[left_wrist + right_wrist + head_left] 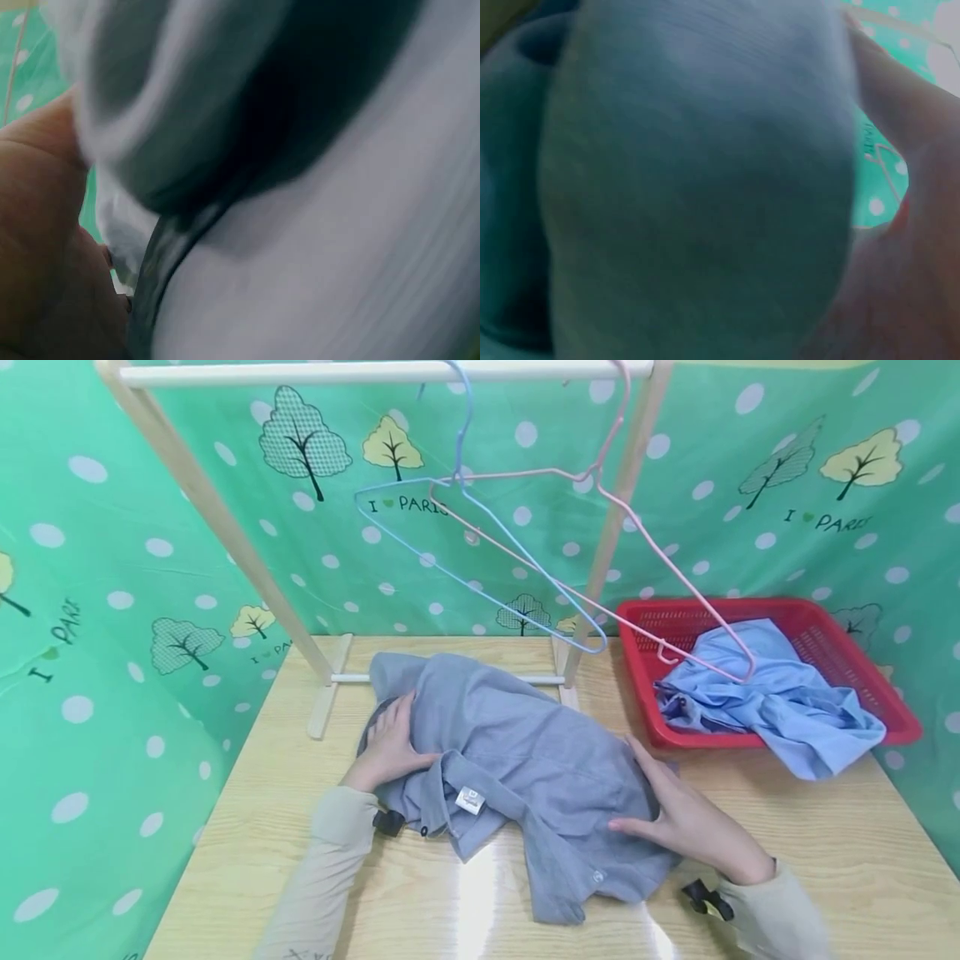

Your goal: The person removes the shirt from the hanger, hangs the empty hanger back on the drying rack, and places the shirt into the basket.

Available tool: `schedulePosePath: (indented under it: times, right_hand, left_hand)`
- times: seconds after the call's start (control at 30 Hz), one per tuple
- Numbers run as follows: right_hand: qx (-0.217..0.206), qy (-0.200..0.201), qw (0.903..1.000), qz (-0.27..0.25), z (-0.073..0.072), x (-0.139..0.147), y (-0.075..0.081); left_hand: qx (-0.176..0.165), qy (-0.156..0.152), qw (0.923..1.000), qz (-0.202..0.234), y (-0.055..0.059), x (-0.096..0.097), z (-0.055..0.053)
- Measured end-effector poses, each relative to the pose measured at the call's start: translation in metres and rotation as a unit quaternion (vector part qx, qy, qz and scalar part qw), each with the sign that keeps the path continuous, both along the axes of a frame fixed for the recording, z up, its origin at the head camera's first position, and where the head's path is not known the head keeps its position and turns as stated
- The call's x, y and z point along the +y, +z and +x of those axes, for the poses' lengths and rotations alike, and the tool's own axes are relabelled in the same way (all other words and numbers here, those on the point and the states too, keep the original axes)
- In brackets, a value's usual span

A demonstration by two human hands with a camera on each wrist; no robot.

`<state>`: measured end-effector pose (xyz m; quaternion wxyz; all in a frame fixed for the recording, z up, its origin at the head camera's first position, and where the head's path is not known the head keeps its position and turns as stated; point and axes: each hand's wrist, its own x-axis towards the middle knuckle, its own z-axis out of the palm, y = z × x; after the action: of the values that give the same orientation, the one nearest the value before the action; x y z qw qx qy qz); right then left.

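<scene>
A grey-blue collared shirt (525, 739) lies bunched on the table, its collar and white label (470, 800) toward me. My left hand (390, 750) rests on the shirt's left end, thumb stretched toward the collar. At the right end, my right hand (693, 827) touches the cloth with thumb and fingers spread apart. Grey cloth (322, 247) fills most of the left wrist view beside that hand. In the right wrist view, a broad fold of the shirt (697, 187) covers the middle; parts of both hands' fingers are hidden by fabric.
Behind the shirt stands a wooden rack with a white top bar (375, 372). A blue hanger (525, 553) and a pink hanger (667, 560) hang from it. At the back right, a red basket (862, 681) holds light blue clothing (757, 693) draped over its front rim.
</scene>
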<state>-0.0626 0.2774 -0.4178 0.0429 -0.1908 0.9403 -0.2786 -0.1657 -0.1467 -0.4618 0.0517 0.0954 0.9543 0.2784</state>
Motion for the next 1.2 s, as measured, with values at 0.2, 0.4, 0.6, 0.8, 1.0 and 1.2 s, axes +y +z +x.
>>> schedulePosePath:
  times: [0.2,0.4,0.6,0.8,1.0,1.2]
  right_hand:
    - [0.003,-0.003,1.0,-0.005,-0.008,-0.01,-0.005]
    - [0.001,0.006,0.9999,-0.01,-0.014,-0.022,-0.007]
    - [-0.008,0.016,0.9997,-0.017,-0.025,-0.036,-0.004]
    - [0.006,0.038,0.9992,0.008,-0.035,-0.048,-0.002]
    - [-0.002,0.082,0.9963,-0.024,-0.041,-0.056,-0.006]
    - [-0.019,0.084,0.9955,-0.04,-0.044,-0.061,-0.008]
  left_hand:
    - [-0.003,-0.03,0.9993,-0.02,-0.001,0.011,0.004]
    - [0.014,-0.038,0.9992,-0.006,-0.001,0.03,0.011]
    - [0.057,-0.042,0.9974,-0.016,-0.001,0.061,0.021]
    - [0.061,-0.029,0.9977,-0.001,0.002,0.076,0.029]
    - [0.03,-0.032,0.9947,0.094,0.002,0.077,0.034]
    - [0.024,-0.059,0.9854,0.158,-0.001,0.081,0.038]
